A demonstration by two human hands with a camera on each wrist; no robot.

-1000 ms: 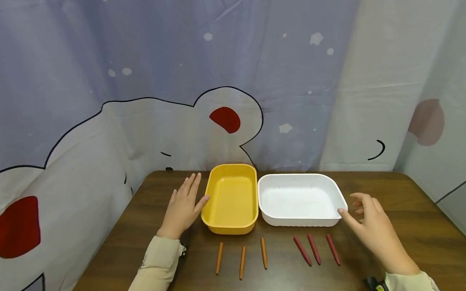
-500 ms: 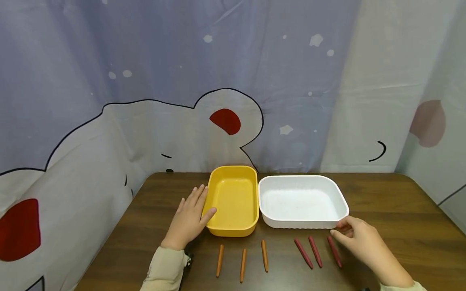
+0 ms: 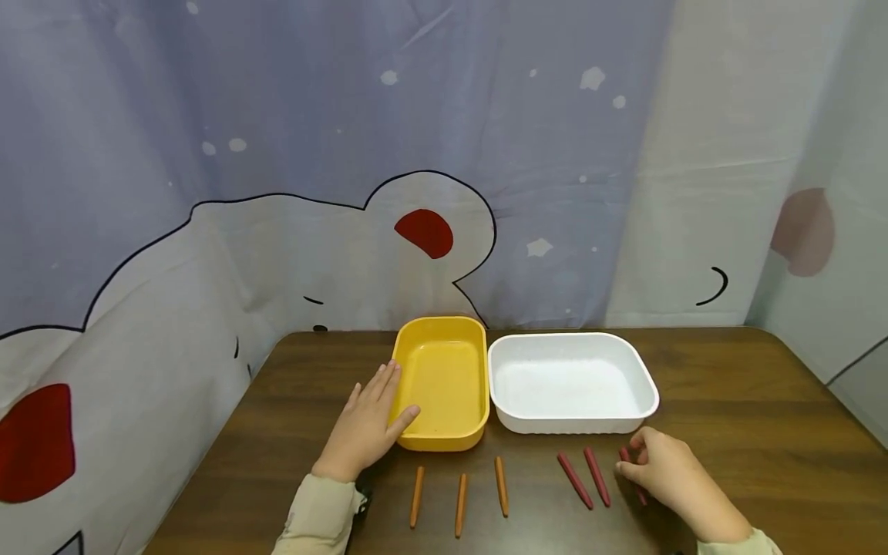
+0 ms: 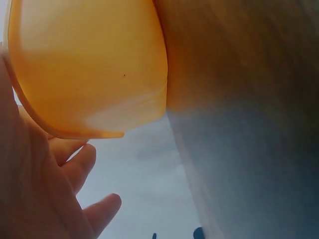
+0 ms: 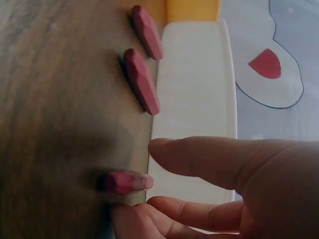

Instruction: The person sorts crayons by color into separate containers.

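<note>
My left hand rests on the left rim of a yellow tray, fingers extended, with the thumb reaching over its edge. Low beside the white tray, my right hand is around the rightmost dark red crayon. In the right wrist view this crayon lies between thumb and fingers, with a gap showing on the thumb side. Two more dark red crayons, one left of the other, lie on the table just left of that hand.
Three orange-brown crayons lie in front of the yellow tray on the wooden table. Both trays stand side by side near the back edge. A printed curtain hangs behind the table.
My right hand has moved from the white tray's right corner down and left to the rightmost red crayon. My left hand has shifted slightly right and down, onto the yellow tray's rim.
</note>
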